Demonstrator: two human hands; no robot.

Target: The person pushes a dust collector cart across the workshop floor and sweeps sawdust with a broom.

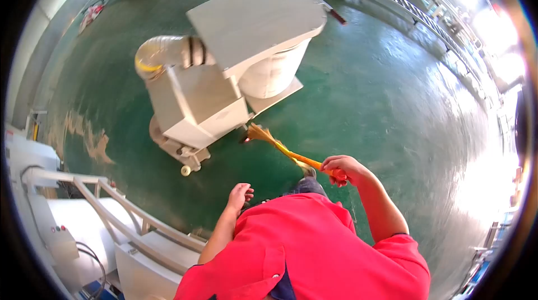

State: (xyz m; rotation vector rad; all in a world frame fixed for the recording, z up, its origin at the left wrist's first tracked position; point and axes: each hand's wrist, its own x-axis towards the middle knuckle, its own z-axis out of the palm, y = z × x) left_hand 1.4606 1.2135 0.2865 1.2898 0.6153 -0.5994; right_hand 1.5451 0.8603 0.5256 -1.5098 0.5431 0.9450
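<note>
My right hand (343, 168) is closed around the orange handle of a broom (297, 158). The broom points forward and left, with its straw-coloured bristles (260, 133) fanned out near the foot of a cream-coloured machine. In front of my body on the left, my left hand (240, 196) hangs with loosely bent fingers and holds nothing that I can see. A shoe (309, 171) shows just below the broom handle.
The cream machine (263, 20) has a flat top, a white drum and a flexible duct (157, 56), and stands on the green floor (358, 98). Equipment with pale railings (117, 205) is close on my left. A roller conveyor (414, 11) runs along the far right.
</note>
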